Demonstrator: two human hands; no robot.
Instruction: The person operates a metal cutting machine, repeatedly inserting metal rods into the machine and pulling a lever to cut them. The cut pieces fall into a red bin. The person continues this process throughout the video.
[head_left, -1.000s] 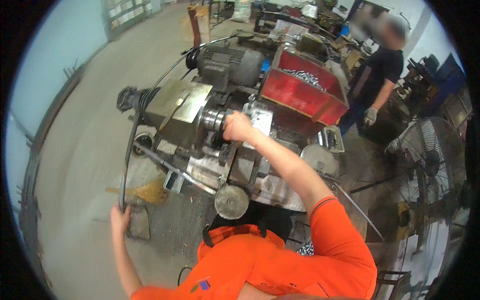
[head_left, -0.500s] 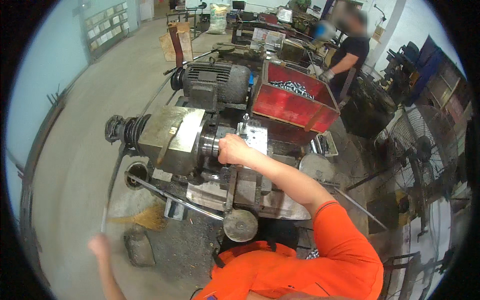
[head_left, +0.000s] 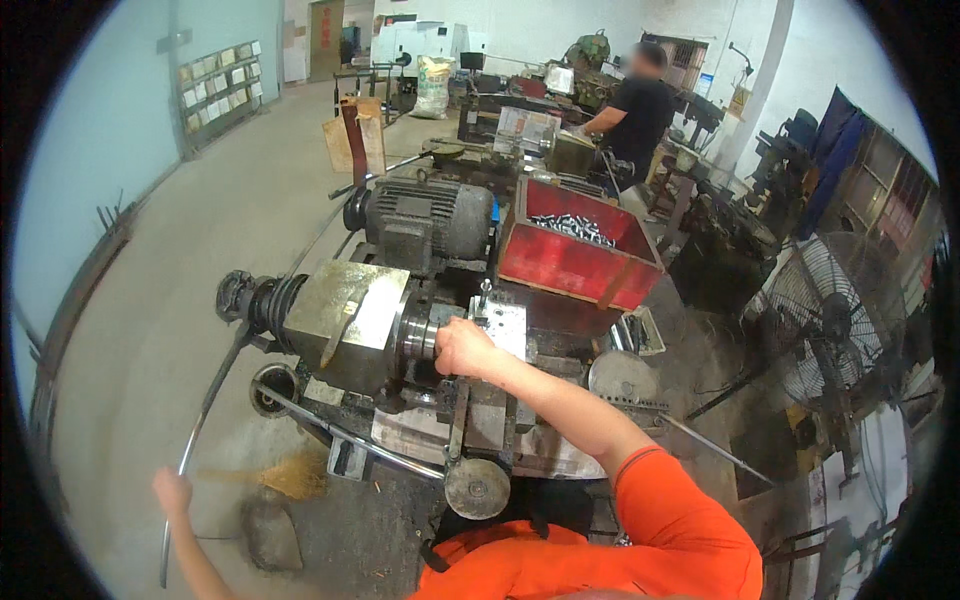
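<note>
My left hand [head_left: 172,492] is wrapped round a long metal lever [head_left: 203,408] at the lower left, which runs up to the back end of the lathe spindle. My right hand [head_left: 466,348] is closed at the front of the spindle chuck [head_left: 418,338]. Its fingertips are hidden against the chuck's face, and whatever they pinch cannot be made out. Left of the chuck sits the boxy metal headstock [head_left: 345,315], with a flat tool lying on top. Just beyond my right hand is a metal tool block [head_left: 500,322] with an upright bolt.
A red bin [head_left: 580,267] of small metal parts stands beyond the lathe, beside an electric motor [head_left: 425,220]. A round handwheel [head_left: 476,488] and a curved metal bar [head_left: 350,430] are close to me. A broom [head_left: 290,476] lies on the floor. A co-worker [head_left: 640,110] stands farther back; a fan [head_left: 825,320] is at right.
My left hand has moved outward to the left, and the lever has swung with it. My right hand stays at the chuck. The co-worker has shifted left and turned away. My view has tilted up.
</note>
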